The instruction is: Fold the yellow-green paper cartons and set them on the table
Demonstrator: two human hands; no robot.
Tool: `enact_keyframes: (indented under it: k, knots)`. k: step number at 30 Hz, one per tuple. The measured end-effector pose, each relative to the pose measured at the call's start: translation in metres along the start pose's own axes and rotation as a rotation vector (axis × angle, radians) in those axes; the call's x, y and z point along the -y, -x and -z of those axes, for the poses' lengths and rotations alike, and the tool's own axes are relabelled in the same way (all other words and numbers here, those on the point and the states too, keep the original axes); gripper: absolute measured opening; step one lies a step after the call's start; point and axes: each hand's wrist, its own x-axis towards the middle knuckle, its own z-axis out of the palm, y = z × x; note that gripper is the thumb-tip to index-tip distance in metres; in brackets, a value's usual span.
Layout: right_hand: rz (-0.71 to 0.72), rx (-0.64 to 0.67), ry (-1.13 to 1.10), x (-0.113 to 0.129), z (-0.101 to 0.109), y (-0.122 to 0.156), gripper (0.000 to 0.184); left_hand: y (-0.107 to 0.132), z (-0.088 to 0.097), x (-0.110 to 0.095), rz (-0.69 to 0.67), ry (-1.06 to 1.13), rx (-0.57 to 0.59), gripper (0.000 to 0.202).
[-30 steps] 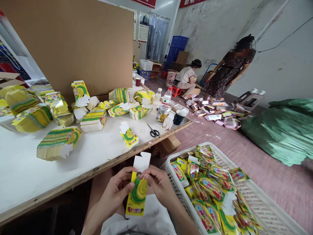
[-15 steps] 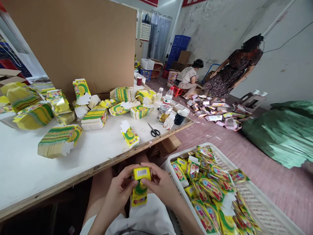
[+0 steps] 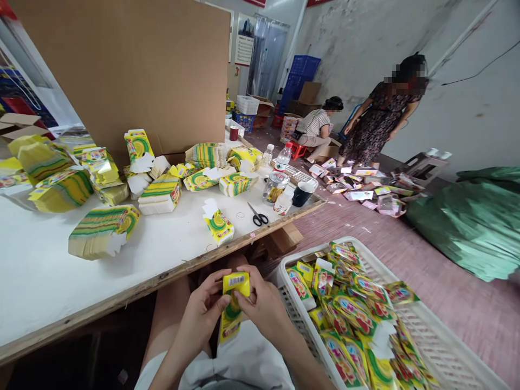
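Observation:
Above my lap I hold a small yellow and green carton [image 3: 232, 314], its end with a barcode facing up. My left hand [image 3: 207, 303] grips its left side, the thumb lying along the edge. On the other side my right hand [image 3: 260, 300] pinches the carton near the barcode end, thumb on the front. Fingers behind the carton are partly hidden. Close to my right forearm stands a white plastic basket [image 3: 450, 352] heaped with similar cartons [image 3: 353, 314]. A single carton with raised white flaps [image 3: 219, 225] lies on the table ahead.
Stacks of flat cartons [image 3: 103, 230] line the white table [image 3: 162, 238]. Black-handled scissors [image 3: 259, 215], a jar [image 3: 275, 187], a dark mug [image 3: 303, 193] and a bottle [image 3: 283, 157] stand near its edge. Two people [image 3: 314, 124] work beyond, by scattered boxes [image 3: 365, 187]. A green sack [image 3: 471, 222] lies right.
The carton between my hands has tilted slightly, and its front is less squarely visible. My hands keep their hold. The standing person has shifted a little to the left.

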Motion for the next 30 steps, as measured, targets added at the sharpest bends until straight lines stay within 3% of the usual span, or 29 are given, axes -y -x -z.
enact_keyframes:
  k: [6, 11, 16, 19, 22, 26, 28, 30]
  knots:
    - [-0.033, -0.001, -0.030, -0.004, 0.000, -0.002, 0.040, -0.003, -0.001, 0.000, -0.027, -0.033, -0.020, 0.039]
    - [0.079, 0.044, -0.155, -0.011, 0.009, -0.003, 0.036, -0.003, 0.002, -0.005, -0.004, 0.000, -0.029, 0.038]
    - [0.116, -0.112, -0.345, -0.017, 0.003, -0.003, 0.027, -0.005, -0.010, 0.000, -0.025, 0.060, -0.023, 0.033]
    - [0.074, -0.234, -0.257, -0.025, 0.011, 0.003, 0.022, -0.008, -0.019, 0.010, -0.059, 0.008, -0.034, 0.036]
    - [-0.055, -0.489, 0.007, -0.049, 0.057, 0.013, 0.021, -0.010, -0.017, 0.020, -0.057, -0.058, -0.050, 0.051]
    - [-0.257, -0.832, 0.308, -0.105, 0.155, 0.028, 0.037, -0.012, -0.008, 0.031, -0.028, -0.125, -0.063, 0.047]
    - [-0.420, -0.857, 0.452, -0.133, 0.192, 0.033, 0.039, -0.013, -0.007, 0.032, -0.011, -0.138, -0.063, 0.045]
    - [-0.501, -0.822, 0.486, -0.152, 0.210, 0.035, 0.039, -0.014, -0.008, 0.031, 0.000, -0.135, -0.064, 0.047]
